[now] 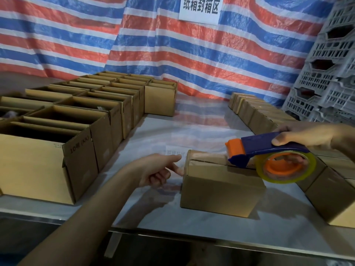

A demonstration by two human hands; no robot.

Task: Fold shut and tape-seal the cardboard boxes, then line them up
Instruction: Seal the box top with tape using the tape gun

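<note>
Table [146, 212] front edge lies nearest; what is under it is dark and cannot be made out. The left arm comes in from the lower left, its elbow cut off by the frame. The left hand [157, 170] has two fingers stretched toward the left end of the box [217, 191]. The lower one touches this end, the others are curled loosely, and the hand grasps nothing.

The box stands closed on the table, just right of the middle, with clear tape [203, 156] on the left part of its top seam. The rest of the seam is hidden under the dispenser [269, 147], whose front sits on the box top. The right hand [301, 135], its wrist cut off at the right edge, is clenched around the blue handle, thumb on the near side. Some fingers show blurred through the orange core of the roll.

Right of the box, sealed boxes [269, 118] stand in a row going far, the nearest cut by the frame. On the left, open boxes [57, 160] stand in rows, their insides too dark to see. Behind hangs a striped tarp [172, 54] with a sign [199, 8], cut at the top. Grey crates [330, 73] are stacked at the far right.
</note>
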